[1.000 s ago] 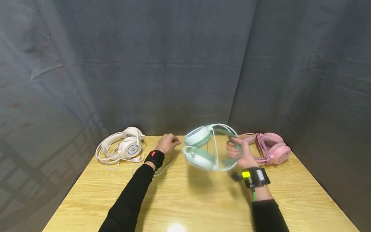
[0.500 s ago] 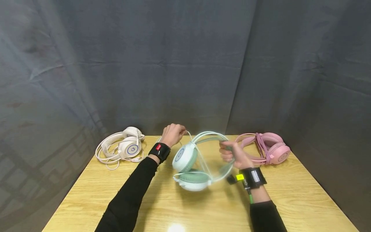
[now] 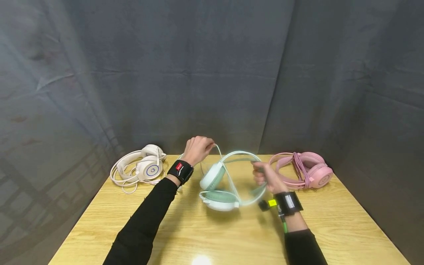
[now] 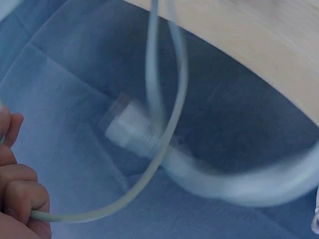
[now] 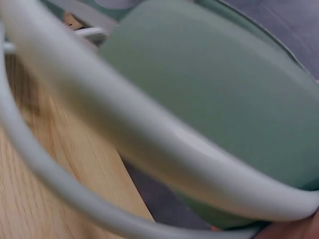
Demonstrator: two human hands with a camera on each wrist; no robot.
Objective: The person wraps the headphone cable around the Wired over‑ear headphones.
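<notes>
The mint headset [image 3: 225, 180] looks like smooth, faintly glossy plastic, its inner band a matt green padding; its cable [image 4: 164, 124] is smooth and rubbery. The surface [image 3: 331, 221] is pale wood with visible grain and a light sheen. The backdrop [image 3: 212, 73] is matt, creased grey cloth. White headset [image 3: 142, 169] and pink headset [image 3: 308, 169] appear as smooth plastic

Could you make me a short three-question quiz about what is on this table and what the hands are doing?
1. True or false: the right hand grips the band of the mint-green headset.
2. What does the left hand pinch: (a) the pale cable, (b) an ear cup, (c) nothing?
3. Which headset lies on the wooden table at the person's far right?

Key
1. True.
2. (a), the cable.
3. The pink headset; the white headset lies at the left.
</notes>
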